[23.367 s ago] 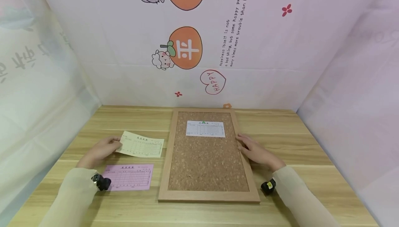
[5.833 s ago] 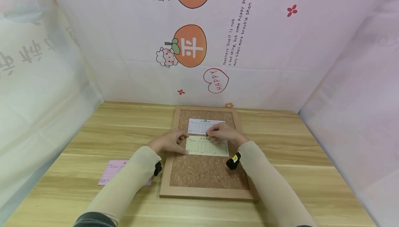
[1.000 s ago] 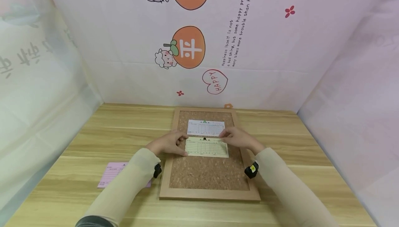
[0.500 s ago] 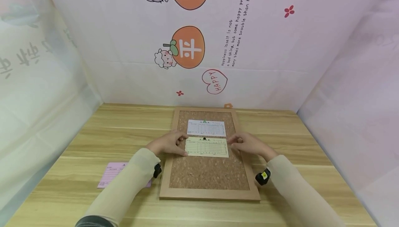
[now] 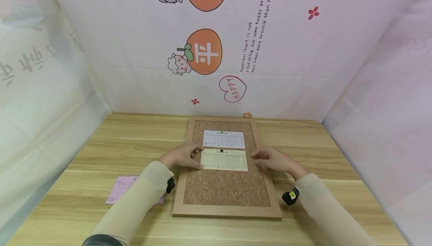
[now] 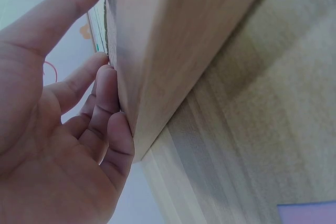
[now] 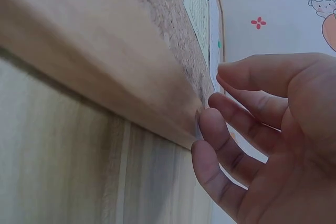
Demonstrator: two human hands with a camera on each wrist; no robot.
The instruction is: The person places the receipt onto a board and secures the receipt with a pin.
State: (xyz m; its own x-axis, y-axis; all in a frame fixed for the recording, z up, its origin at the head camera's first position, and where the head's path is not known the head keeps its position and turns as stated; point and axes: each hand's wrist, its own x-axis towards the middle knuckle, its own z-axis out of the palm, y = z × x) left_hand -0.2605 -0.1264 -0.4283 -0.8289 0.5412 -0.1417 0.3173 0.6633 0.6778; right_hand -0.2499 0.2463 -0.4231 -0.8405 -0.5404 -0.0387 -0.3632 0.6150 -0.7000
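A wood-framed cork board lies on the table, with a white printed form slip near its top under a green pushpin. Just below is a pale yellow form slip, a black pushpin at its upper middle. My left hand rests over the board's left frame, thumb and index fingertips touching the yellow slip's left edge. Beyond that slip's right edge, my right hand hovers at the right frame, fingers loosely bent and nothing between them.
A pink form slip lies on the wooden table left of the board, partly covered by the left sleeve. Printed white cloth hangs behind, with pale cloth at both sides.
Earlier the yellow slip moved from the table's left onto the board, and the black pushpin went in. Over the last second my right hand slid right, off the slip; my left stayed still.
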